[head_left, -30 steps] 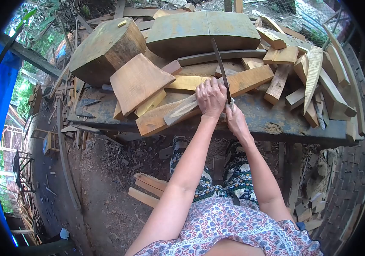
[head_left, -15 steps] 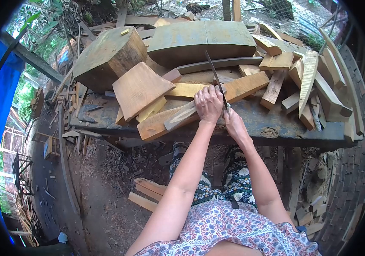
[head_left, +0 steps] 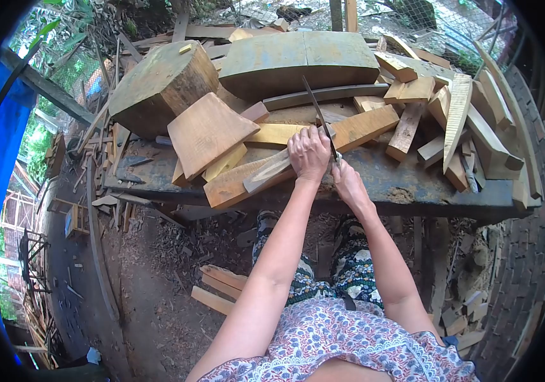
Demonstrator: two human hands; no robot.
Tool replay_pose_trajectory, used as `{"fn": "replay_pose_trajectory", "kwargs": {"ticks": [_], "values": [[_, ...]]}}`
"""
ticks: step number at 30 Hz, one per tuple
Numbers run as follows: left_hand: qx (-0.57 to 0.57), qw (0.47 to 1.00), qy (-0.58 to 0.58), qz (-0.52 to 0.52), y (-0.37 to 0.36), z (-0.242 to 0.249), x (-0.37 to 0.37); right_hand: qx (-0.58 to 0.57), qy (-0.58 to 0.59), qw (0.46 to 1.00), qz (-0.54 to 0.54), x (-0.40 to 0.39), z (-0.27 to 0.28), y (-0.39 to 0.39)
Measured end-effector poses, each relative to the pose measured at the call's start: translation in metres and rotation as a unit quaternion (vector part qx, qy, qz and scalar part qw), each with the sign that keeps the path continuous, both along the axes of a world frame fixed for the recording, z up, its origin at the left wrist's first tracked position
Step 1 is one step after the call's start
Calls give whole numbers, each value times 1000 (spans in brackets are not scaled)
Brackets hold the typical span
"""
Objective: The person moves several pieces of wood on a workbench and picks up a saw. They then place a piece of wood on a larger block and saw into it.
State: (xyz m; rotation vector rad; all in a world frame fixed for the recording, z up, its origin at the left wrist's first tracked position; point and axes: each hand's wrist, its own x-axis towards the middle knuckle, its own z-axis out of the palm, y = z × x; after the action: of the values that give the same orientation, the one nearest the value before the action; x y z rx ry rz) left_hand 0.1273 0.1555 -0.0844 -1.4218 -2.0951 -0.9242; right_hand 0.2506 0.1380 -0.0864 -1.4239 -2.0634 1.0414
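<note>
My left hand (head_left: 309,153) is closed over a short weathered wood strip (head_left: 267,172), pressing it onto a longer wooden beam (head_left: 365,127) that lies slantwise on the workbench. In my right hand (head_left: 350,181) is the handle of a handsaw, its fingers wrapped round it. The saw's long, dark, narrow blade (head_left: 315,104) points away from me and up to the left. It runs close beside my left hand's fingers, across the strip's right end. Most of the handle is hidden by my right hand.
A large wood block (head_left: 157,86) and a wide curved block (head_left: 301,60) stand at the back of the workbench (head_left: 374,184). A tapered board (head_left: 212,134) lies to the left. Several offcuts (head_left: 406,130) are heaped at the right. Wood pieces (head_left: 221,286) lie on the ground.
The saw and my right hand have shifted very slightly, toward the left and up. My left hand stays on the strip; the whole view has drifted a little.
</note>
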Motion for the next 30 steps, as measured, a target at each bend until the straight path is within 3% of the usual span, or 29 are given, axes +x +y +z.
{"fn": "replay_pose_trajectory", "kwargs": {"ticks": [19,27,30], "values": [[12,1000,-1,-8,-1,-2,-1,-21,82,996,-29,-4,-13,-7],[-11,1000,-13,-5,3,2,-3,-14,90,995,-36,-13,-15,-8],[-7,1000,-16,-6,5,3,-6,6,36,998,-41,-16,-10,-2]]}}
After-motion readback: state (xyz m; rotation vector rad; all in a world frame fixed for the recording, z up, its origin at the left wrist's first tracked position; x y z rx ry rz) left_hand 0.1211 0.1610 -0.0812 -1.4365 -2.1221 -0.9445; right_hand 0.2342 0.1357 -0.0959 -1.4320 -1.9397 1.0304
